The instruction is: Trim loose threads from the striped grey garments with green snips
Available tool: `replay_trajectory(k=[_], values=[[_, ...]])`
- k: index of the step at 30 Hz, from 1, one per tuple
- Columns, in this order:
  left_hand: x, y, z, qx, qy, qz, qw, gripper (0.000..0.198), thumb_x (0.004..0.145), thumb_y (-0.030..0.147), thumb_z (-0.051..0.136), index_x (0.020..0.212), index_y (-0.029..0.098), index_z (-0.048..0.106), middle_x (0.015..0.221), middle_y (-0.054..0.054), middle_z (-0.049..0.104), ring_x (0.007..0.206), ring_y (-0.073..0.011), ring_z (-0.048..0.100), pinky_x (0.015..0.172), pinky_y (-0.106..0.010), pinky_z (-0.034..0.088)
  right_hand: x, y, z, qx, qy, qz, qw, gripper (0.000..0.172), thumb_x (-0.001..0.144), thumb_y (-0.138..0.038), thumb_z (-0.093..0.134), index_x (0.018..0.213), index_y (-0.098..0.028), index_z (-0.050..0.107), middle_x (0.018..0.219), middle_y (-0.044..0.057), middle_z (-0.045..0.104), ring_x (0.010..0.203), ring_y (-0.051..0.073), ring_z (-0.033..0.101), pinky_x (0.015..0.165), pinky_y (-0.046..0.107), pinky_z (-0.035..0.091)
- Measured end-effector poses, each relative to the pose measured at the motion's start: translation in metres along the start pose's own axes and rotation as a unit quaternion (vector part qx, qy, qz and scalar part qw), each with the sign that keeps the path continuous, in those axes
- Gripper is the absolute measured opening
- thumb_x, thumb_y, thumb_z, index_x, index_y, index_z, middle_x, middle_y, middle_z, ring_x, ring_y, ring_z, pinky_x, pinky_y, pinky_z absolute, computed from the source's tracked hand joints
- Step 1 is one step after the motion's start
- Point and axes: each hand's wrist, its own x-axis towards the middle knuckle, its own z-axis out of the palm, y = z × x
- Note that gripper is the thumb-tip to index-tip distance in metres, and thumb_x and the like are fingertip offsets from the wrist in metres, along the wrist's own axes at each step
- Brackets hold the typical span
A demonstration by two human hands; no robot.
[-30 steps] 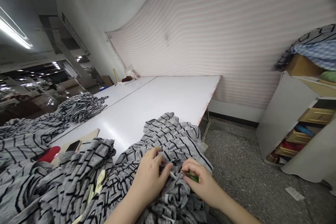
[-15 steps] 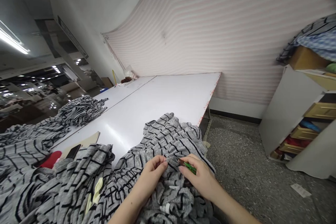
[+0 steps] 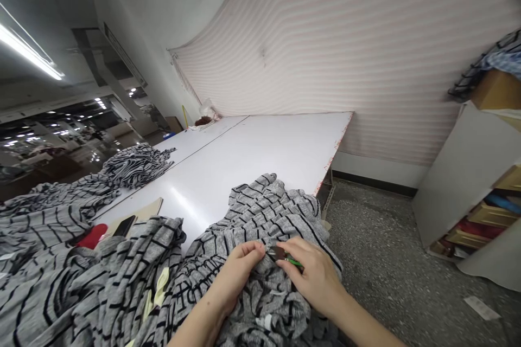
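A grey garment with black stripes (image 3: 260,211) lies bunched at the table's near edge, under both my hands. My left hand (image 3: 244,265) pinches a bit of this cloth between thumb and fingertips. In my right hand (image 3: 307,268) is a small pair of green-handled thread snips (image 3: 293,261), with dark blades turned left toward the pinched cloth. The blade tips lie close to my left fingertips; whether they touch the cloth I cannot tell. A small white label (image 3: 264,321) shows on the folds below my hands.
More striped garments (image 3: 118,276) heap up on the left, beside a phone (image 3: 125,226), a red piece (image 3: 93,236) and a tan board (image 3: 150,210). The white table (image 3: 260,146) runs back to a striped sheet (image 3: 309,38). A cabinet (image 3: 456,173) stands right, across the speckled floor.
The view has swung slightly left. The snips have turned in my right hand, so more of the blades shows near my left fingertips. My left hand keeps its pinch.
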Motion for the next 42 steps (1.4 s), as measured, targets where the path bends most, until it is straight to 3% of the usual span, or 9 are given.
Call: replay_trajectory(k=[10,14,17,19,23,28,36,40,42], values=[[0.000,0.000,-0.003,-0.027,-0.015,-0.012,0.999,0.020,0.072,0.034,0.064,0.073,0.014,0.059,0.066,0.001,0.055,0.064,-0.0118,0.045,0.064,-0.023,0.034,0.002,-0.001,0.002,-0.034,0.020,-0.026,0.999,0.021,0.090,-0.024,0.051,0.105,-0.026,0.065,0.093,0.002,0.064,0.085,0.020,0.058,0.076,0.031,0.042],[-0.002,0.001,-0.002,-0.024,-0.034,-0.009,0.999,0.023,0.074,0.037,0.062,0.078,0.015,0.058,0.069,0.001,0.053,0.065,-0.0125,0.046,0.064,-0.023,0.036,0.002,0.003,0.003,0.057,0.008,0.043,0.997,0.022,0.088,-0.030,0.052,0.106,-0.024,0.063,0.096,0.002,0.062,0.082,0.017,0.059,0.072,0.027,0.044],[-0.007,-0.004,0.001,0.085,-0.036,0.070,0.993,0.015,0.077,0.030,0.059,0.082,0.018,0.053,0.074,0.002,0.049,0.070,-0.0138,0.046,0.065,-0.024,0.036,0.004,0.007,0.004,0.131,-0.028,0.101,0.986,0.022,0.083,-0.032,0.058,0.102,-0.021,0.062,0.093,0.002,0.062,0.075,0.015,0.057,0.066,0.024,0.043],[-0.010,-0.011,0.004,0.220,0.018,0.186,0.957,0.007,0.077,0.018,0.053,0.078,0.020,0.047,0.074,0.002,0.047,0.071,-0.0147,0.044,0.065,-0.025,0.036,0.004,0.008,0.004,0.154,-0.046,0.105,0.981,0.013,0.084,-0.030,0.056,0.087,-0.018,0.061,0.077,-0.001,0.058,0.069,0.014,0.053,0.062,0.022,0.041],[-0.015,-0.024,0.007,0.384,0.077,0.396,0.831,0.019,0.078,0.001,0.038,0.078,0.021,0.040,0.082,-0.002,0.048,0.078,-0.0164,0.046,0.072,-0.027,0.039,-0.003,0.007,-0.006,0.200,-0.044,0.103,0.973,0.017,0.087,-0.031,0.052,0.078,-0.017,0.057,0.069,-0.002,0.053,0.067,0.013,0.050,0.062,0.022,0.040],[-0.019,-0.027,0.007,0.427,0.083,0.453,0.779,0.023,0.082,-0.002,0.035,0.082,0.021,0.038,0.082,-0.003,0.047,0.077,-0.0157,0.047,0.070,-0.025,0.041,-0.016,0.001,-0.027,0.221,-0.083,0.102,0.966,0.015,0.084,-0.031,0.059,0.094,-0.022,0.066,0.092,0.001,0.061,0.089,0.017,0.057,0.078,0.024,0.043],[-0.020,-0.030,0.007,0.415,0.098,0.425,0.798,0.021,0.078,0.001,0.040,0.078,0.022,0.036,0.080,-0.003,0.049,0.079,-0.0171,0.049,0.071,-0.028,0.040,-0.016,-0.005,-0.026,0.141,-0.079,0.081,0.984,0.017,0.083,-0.029,0.060,0.095,-0.027,0.072,0.087,0.001,0.064,0.082,0.017,0.060,0.072,0.025,0.044],[-0.032,-0.017,0.007,0.372,0.049,0.230,0.898,0.015,0.084,0.021,0.049,0.073,0.022,0.038,0.074,-0.001,0.050,0.069,-0.0165,0.049,0.062,-0.026,0.039,-0.014,0.014,-0.024,0.163,-0.035,0.113,0.980,0.021,0.084,-0.035,0.057,0.096,-0.022,0.068,0.094,0.004,0.064,0.088,0.019,0.060,0.076,0.027,0.046],[-0.038,-0.005,0.010,0.373,0.005,0.160,0.914,0.016,0.085,0.032,0.051,0.075,0.021,0.045,0.072,0.000,0.051,0.066,-0.0160,0.049,0.059,-0.025,0.037,-0.012,0.028,-0.023,0.166,0.000,0.135,0.977,0.024,0.084,-0.038,0.055,0.099,-0.020,0.063,0.096,0.004,0.064,0.088,0.019,0.059,0.075,0.027,0.046]])
